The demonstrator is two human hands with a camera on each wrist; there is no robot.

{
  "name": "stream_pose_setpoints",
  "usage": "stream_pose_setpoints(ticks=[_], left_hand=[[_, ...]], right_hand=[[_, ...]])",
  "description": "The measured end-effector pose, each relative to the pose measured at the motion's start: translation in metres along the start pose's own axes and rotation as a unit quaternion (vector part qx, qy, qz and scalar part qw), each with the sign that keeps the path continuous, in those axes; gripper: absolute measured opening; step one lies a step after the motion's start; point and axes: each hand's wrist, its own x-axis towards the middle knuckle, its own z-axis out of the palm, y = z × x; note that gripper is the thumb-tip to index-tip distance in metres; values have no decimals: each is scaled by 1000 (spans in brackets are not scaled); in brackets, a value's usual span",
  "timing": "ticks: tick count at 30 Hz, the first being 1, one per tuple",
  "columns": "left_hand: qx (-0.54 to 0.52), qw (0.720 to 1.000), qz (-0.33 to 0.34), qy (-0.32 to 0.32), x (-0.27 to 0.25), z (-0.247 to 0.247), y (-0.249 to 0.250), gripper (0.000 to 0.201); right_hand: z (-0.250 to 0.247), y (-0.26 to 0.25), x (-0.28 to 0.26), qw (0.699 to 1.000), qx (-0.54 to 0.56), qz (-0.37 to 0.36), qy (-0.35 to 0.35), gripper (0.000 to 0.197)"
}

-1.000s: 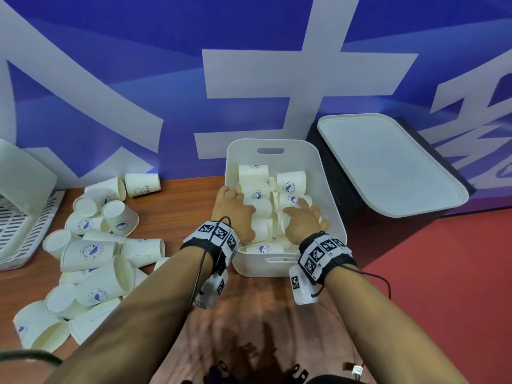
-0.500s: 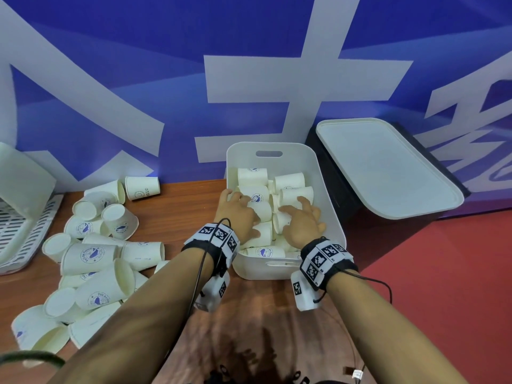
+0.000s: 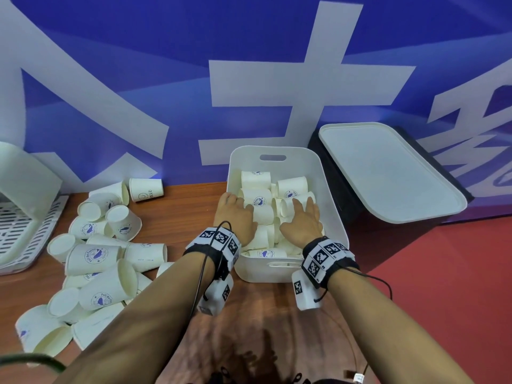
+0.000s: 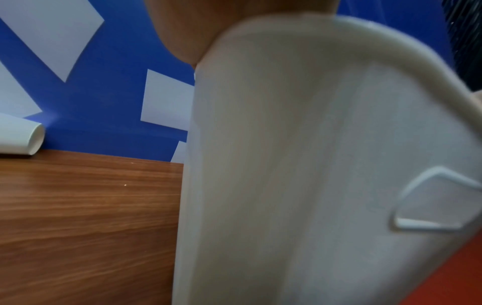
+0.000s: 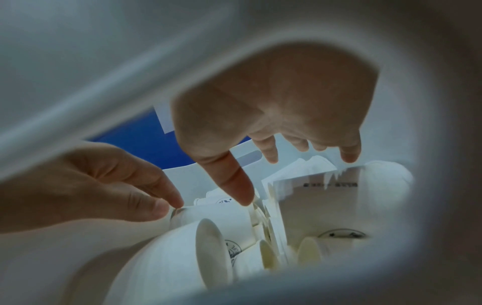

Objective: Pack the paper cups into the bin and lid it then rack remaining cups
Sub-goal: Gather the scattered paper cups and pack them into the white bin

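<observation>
A white bin (image 3: pixel 333 214) stands on the wooden table against the blue wall, filled with white paper cups (image 3: pixel 259 202) lying on their sides. Both hands are on top of that heap. My left hand (image 3: pixel 235 213) is at the bin's left wall with its fingertips touching a cup (image 5: pixel 221 216). My right hand (image 3: pixel 303 214) spreads relaxed, straight fingers over the cups and grips nothing, as the right wrist view (image 5: pixel 260 181) confirms. The left wrist view shows only the bin's outer wall (image 4: pixel 313 165). The white lid (image 3: pixel 388 173) leans to the right of the bin.
Several loose paper cups (image 3: pixel 94 254) lie scattered on the table (image 3: pixel 182 217) left of the bin. A white slotted rack (image 3: pixel 19 234) sits at the far left edge. The lid rests on a black box (image 3: pixel 331 187), with a red surface (image 3: pixel 443 273) in front of it.
Both hands stay on the cups in the bin with only small shifts. A few cups under them have settled slightly.
</observation>
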Motion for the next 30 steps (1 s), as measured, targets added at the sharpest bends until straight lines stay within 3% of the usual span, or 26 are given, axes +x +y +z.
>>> stream_pose_setpoints(ticks=[12,16,20,30], left_hand=[[45,995,-79,-40,-13,5,-18,38],[-3,995,-102,0,-20,7,-30,37],[-87,991,-91,55,-18,7,-33,38],[-143,986,-61,64,20,0,-12,36]], right_hand=[[3,-23,2,997,10,-54,55,79],[8,-37,8,992,-10,-87,96,76],[4,-40,16,987,-63,-73,131,76],[-22,-2,42,981,-143,-50,118,79]])
